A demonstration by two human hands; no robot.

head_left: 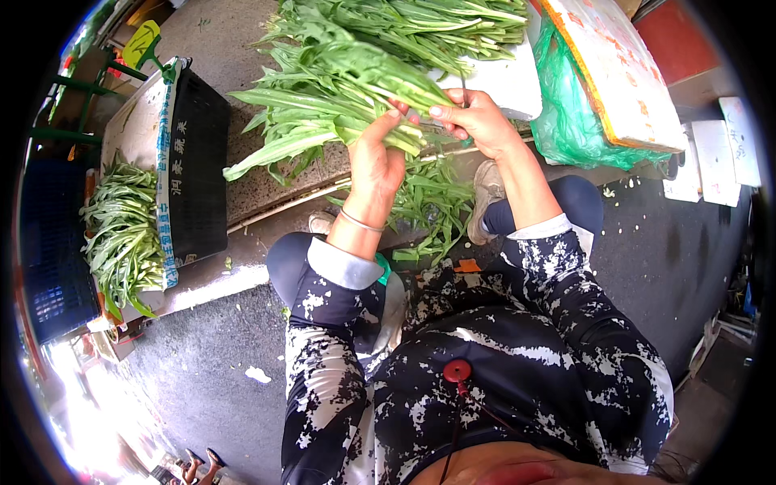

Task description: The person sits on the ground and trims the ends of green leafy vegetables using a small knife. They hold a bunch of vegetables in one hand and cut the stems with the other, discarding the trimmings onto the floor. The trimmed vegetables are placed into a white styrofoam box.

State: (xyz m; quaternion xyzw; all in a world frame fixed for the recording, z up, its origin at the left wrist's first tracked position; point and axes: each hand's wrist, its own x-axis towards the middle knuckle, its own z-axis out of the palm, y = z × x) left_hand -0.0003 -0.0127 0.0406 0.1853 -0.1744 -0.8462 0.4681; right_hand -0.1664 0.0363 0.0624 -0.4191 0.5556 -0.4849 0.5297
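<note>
My left hand [379,154] grips a bunch of long leafy greens [327,115] near its pale cut stalks, with the leaves pointing left. In my right hand [482,124], a leafy stem [388,66] is pinched between thumb and fingers at its base. A thin dark strip [465,88] stands up by the right fingers, and a bit of green shows below them; I cannot tell what this is. Just beyond my hands lies a large pile of the same greens [412,24], partly on a white foam surface [509,85]. Loose leaves [433,206] lie below, between my feet.
On the left, a black crate [200,163] bears writing, with more bundled greens [124,230] beside it. A white foam box [618,73] and green plastic bag [561,109] stand at right. A low stone ledge [260,206] edges the dark pavement [661,242]. Another person's feet [203,464] show bottom left.
</note>
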